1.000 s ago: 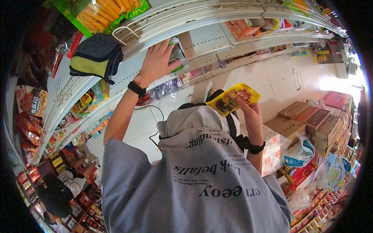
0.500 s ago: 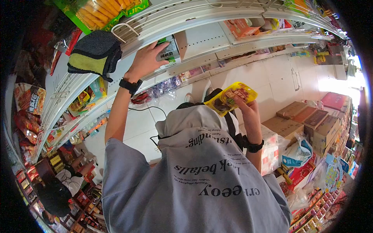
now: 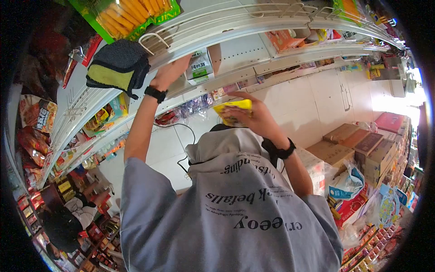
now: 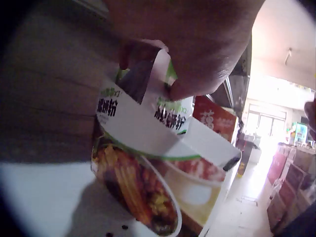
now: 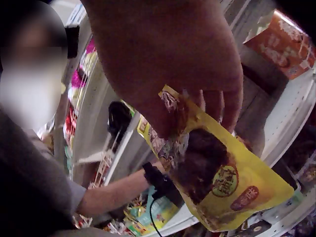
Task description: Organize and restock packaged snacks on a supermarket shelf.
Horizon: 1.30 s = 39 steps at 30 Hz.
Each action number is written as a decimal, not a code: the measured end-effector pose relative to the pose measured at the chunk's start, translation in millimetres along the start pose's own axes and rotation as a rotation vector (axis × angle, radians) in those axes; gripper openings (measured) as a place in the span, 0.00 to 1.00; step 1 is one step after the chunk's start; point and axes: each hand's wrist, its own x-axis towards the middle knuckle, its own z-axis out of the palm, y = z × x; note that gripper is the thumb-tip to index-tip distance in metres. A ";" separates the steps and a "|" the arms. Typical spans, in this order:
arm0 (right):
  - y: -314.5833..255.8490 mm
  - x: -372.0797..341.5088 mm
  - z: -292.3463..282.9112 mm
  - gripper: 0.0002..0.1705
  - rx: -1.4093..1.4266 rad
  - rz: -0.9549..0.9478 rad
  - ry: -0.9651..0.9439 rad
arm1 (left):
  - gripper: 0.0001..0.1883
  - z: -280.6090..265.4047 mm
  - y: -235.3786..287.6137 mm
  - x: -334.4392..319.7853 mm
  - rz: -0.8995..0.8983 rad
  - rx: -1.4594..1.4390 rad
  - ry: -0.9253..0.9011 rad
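Observation:
My left hand [image 3: 174, 72] reaches in under the shelf's front rail, at the side of a white and green carton [image 3: 200, 67] standing on the shelf. In the left wrist view the thumb and fingers of the left hand [image 4: 197, 44] grip the top of this cut-open carton [image 4: 143, 128], which has noodle-like food printed on it; part of the fingers is hidden behind a flap. My right hand [image 3: 263, 120] holds a yellow snack packet [image 3: 235, 109] in front of the chest. The right wrist view shows the packet [image 5: 212, 177] pinched near one corner, its printed side facing the camera.
A dark and green cloth [image 3: 115, 68] hangs on the upper rack beside a bag of orange sticks [image 3: 131, 18]. An orange carton [image 3: 283, 41] stands farther right on the shelf. Cardboard boxes [image 3: 337, 149] are stacked at the right. A cable [image 3: 192, 131] runs near the floor.
My left hand has moved from over the carton to its left side, and the carton's front shows more. My right hand has brought the packet leftward, toward the shelf.

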 end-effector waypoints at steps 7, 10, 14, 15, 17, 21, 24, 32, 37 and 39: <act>28.7 81.1 46.2 0.15 -0.450 -0.153 -0.164 | 0.24 -0.9 15.6 -0.9 -0.323 -1.247 -0.012; 52.2 88.7 61.8 0.12 -0.475 -0.216 -0.151 | 0.22 -3.0 14.7 -3.7 -0.255 -1.231 -0.147; 57.7 85.6 64.2 0.04 -0.464 -0.273 -0.092 | 0.30 -8.0 15.7 -9.5 -0.301 -1.377 -0.155; 57.3 83.9 64.4 0.04 -0.458 -0.318 -0.062 | 0.32 -12.8 12.1 -9.5 -0.308 -1.401 -0.141; 56.6 76.5 63.4 0.05 -0.439 -0.294 -0.068 | 0.38 -15.8 12.5 -8.3 -0.327 -1.448 -0.098; 63.3 50.3 47.0 0.09 -0.466 -0.257 -0.089 | 0.43 -32.9 19.4 0.3 -0.348 -1.294 0.122; 59.4 36.5 23.1 0.08 -0.464 -0.223 -0.083 | 0.41 -65.2 18.0 10.0 -0.365 -1.208 -0.032; 58.6 30.9 -18.1 0.11 -0.576 -0.022 -0.195 | 0.15 -47.0 30.2 35.4 -0.536 -1.354 0.172; 49.3 38.7 -0.3 0.06 -0.478 -0.108 -0.146 | 0.17 -35.7 17.4 41.8 -0.550 -1.567 0.019; 48.5 38.7 -1.2 0.06 -0.466 -0.100 -0.113 | 0.18 -30.2 18.4 41.0 -0.600 -1.593 -0.051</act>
